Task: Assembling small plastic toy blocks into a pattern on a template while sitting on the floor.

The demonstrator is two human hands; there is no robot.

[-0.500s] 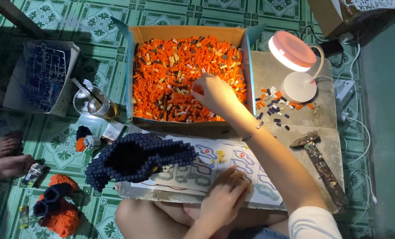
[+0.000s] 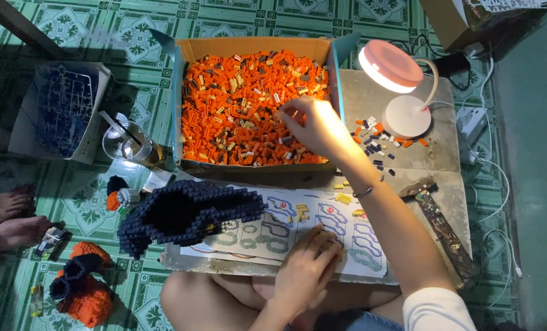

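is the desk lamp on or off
On. The round head of the desk lamp glows bright pink-white and throws warm light over the right hand and the cardboard box of orange bricks.

The right hand's fingers [image 2: 287, 116] are resting in the box of small bricks [image 2: 249, 104]. Right of them the lamp [image 2: 396, 86] is standing among loose bricks [image 2: 377, 138]. The left hand's fingers [image 2: 322, 242] are lying on the instruction sheet [image 2: 285, 227]; left of them the hollow brick model [image 2: 187, 214] is sitting.
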